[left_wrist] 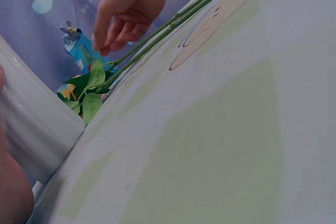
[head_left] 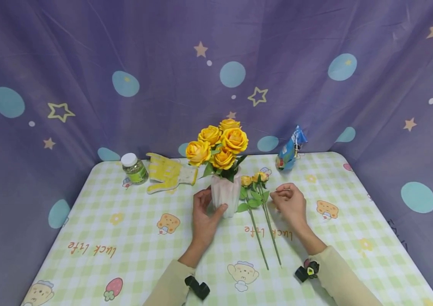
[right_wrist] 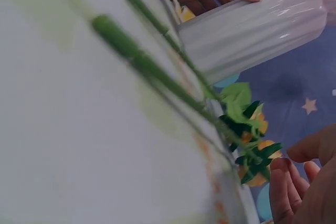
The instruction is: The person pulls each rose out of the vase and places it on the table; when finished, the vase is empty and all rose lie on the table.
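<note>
Left hand [head_left: 205, 214] grips vase [head_left: 225, 196]; right hand [head_left: 290, 204] loosely curled, empty, beside stems [head_left: 264, 231].

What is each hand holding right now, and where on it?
The left hand grips the white vase around its lower body. The right hand holds nothing; its loosely curled fingers hover just beside the two loose flower stems on the table.

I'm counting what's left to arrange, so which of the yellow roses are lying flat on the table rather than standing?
The two long-stemmed small yellow roses beside the right hand lie flat; the bigger roses stand in the white ribbed vase.
</note>
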The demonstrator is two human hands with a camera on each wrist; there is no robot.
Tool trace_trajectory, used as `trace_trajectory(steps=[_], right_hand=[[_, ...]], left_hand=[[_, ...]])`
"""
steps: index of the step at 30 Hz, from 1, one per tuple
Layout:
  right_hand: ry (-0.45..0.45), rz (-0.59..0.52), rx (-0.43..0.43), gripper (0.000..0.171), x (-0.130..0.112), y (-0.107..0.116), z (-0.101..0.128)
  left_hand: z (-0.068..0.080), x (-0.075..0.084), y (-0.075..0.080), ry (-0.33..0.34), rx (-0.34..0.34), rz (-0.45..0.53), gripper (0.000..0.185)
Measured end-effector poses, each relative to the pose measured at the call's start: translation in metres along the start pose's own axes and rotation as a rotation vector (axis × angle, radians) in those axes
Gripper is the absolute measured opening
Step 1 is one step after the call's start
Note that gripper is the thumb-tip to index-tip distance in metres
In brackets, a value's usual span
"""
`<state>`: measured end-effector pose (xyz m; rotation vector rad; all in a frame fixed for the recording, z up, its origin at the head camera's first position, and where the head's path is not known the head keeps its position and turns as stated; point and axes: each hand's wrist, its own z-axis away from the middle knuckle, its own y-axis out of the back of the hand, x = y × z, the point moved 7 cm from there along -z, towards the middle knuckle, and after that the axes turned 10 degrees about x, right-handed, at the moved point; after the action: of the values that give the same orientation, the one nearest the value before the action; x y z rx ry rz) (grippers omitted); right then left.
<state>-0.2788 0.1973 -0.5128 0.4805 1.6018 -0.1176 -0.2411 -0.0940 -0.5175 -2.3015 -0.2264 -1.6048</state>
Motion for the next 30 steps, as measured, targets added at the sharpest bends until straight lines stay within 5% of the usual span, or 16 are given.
trace_trajectory(steps=[13, 30], right_hand=[[0.202, -0.215, 0.076, 0.027, -0.077, 0.018, 0.020], [0.528, -0.517, 0.142, 0.031, -0.131, 0.033, 0.041]], left_hand=[[0.000, -0.001, 0.000, 0.007, 0.006, -0.002, 0.061], [0.001, -0.001, 0.000, 0.018, 0.003, 0.002, 0.061]])
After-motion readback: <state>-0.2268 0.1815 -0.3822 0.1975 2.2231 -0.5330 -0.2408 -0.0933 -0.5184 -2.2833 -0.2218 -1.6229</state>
